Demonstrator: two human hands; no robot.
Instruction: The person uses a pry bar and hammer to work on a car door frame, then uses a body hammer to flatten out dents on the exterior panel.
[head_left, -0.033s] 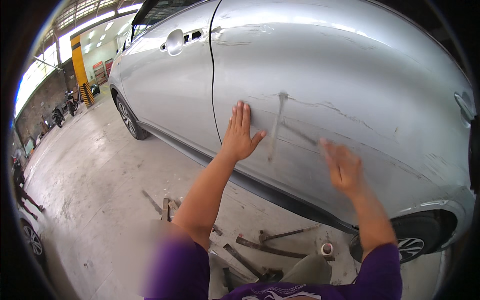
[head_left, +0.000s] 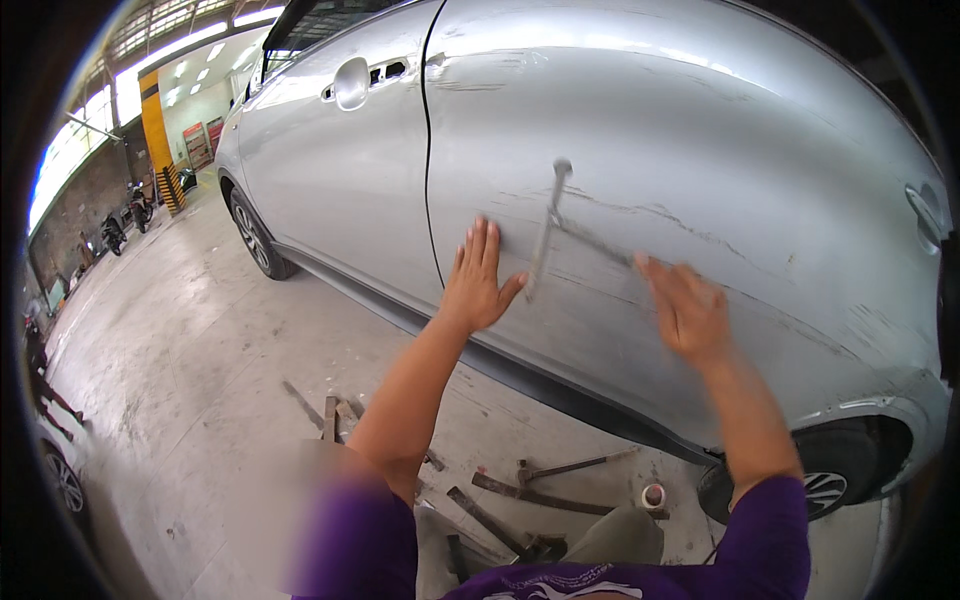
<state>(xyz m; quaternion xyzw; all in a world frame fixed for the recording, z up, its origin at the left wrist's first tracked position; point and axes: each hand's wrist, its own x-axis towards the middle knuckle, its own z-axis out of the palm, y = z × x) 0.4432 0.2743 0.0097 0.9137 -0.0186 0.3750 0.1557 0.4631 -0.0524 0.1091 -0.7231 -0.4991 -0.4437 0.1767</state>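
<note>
A silver car door (head_left: 600, 330) with dark scratches and creases fills the middle of the view. My left hand (head_left: 474, 284) lies against it near the gap to the neighbouring door, fingers stretched and held together, thumb spread. Closed round the handle end of a body hammer is my right hand (head_left: 692, 310), somewhat blurred by motion. The hammer (head_left: 546, 228) has a long, thin head with a round face at the top, and its slim handle slants down to my right fist. Its head is over the scratched area, right of my left hand; whether it touches the panel I cannot tell.
Below the car several tools lie on the concrete floor, among them a hammer (head_left: 575, 467), a curved metal bar (head_left: 540, 496) and a straight bar (head_left: 485, 522). A small white round container (head_left: 653, 496) sits near the rear wheel (head_left: 825, 490). A yellow pillar (head_left: 156, 130) stands far left.
The hammer and my right hand have moved slightly up, the hammer also a little left. My left hand is a touch lower on the panel.
</note>
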